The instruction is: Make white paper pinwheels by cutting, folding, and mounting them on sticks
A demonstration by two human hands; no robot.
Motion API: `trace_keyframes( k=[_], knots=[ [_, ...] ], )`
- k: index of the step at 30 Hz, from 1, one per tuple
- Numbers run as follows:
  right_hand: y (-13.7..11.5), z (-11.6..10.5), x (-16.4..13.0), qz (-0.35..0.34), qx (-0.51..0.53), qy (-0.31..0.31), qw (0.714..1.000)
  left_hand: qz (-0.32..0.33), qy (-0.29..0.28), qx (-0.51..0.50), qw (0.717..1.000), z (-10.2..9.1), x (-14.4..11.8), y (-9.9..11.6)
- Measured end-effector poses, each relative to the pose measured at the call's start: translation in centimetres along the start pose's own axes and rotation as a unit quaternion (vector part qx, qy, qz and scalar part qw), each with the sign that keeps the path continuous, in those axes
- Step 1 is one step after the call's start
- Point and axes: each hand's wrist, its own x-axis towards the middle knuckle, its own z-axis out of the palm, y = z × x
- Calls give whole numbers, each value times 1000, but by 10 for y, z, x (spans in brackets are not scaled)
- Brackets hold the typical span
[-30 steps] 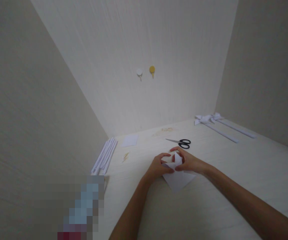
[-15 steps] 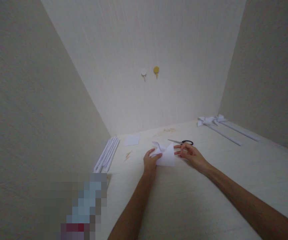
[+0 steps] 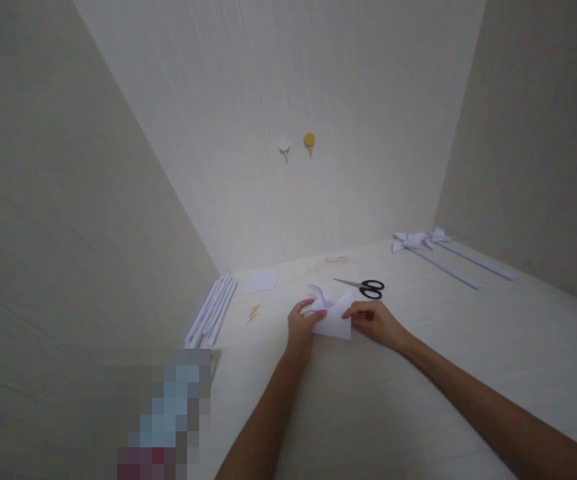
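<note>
I see a curled white paper sheet (image 3: 335,324) stretching rightward from the left hand (image 3: 301,327), clamped on it, to the right hand (image 3: 379,324), pinching its right edge.

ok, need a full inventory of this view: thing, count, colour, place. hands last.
Paper: 1, white, partly folded, between the hands
Scissors: 1, black handles, beyond the paper
Sheet: 1, white, back left of table
Tubes: several, count unclear, white, left side
Flowerlike shapes: 2, white, with sticks, back right
Thin bits: a few, tan, right of tubes
Scattered bits: uncountable, tan, back of table
White hook: 1, back wall
Yellow hook: 1, back wall
Table: 1, whitish, below everything
Walls: 3, greyish, back and sides
Pixelated patch: 1, mixed, lower left
Left hand: 1, gripping paper
Right hand: 1, at paper's right edge
</note>
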Motion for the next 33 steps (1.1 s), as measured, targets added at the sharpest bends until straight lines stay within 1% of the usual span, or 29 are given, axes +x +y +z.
trace_keyframes(
  k=[3,8,12,16,22,29,33],
  knots=[
    [-1,0,1,-13,-8,10,1000,15,4,34,999,1,-1,-1],
    [2,2,3,-2,-38,36,999,40,-5,84,996,5,-6,-1],
    [1,3,4,1,-70,47,996,47,-16,83,995,8,-10,0],
    [-2,5,4,13,-62,44,997,51,-30,77,995,10,-12,2],
    [-7,7,3,29,-66,69,995,48,-45,85,994,12,-15,2],
    [-15,8,0,22,-93,88,991,40,-40,90,994,13,-18,4],
    [-13,9,0,13,-108,102,989,49,-35,98,993,14,-17,4]
  ],
)
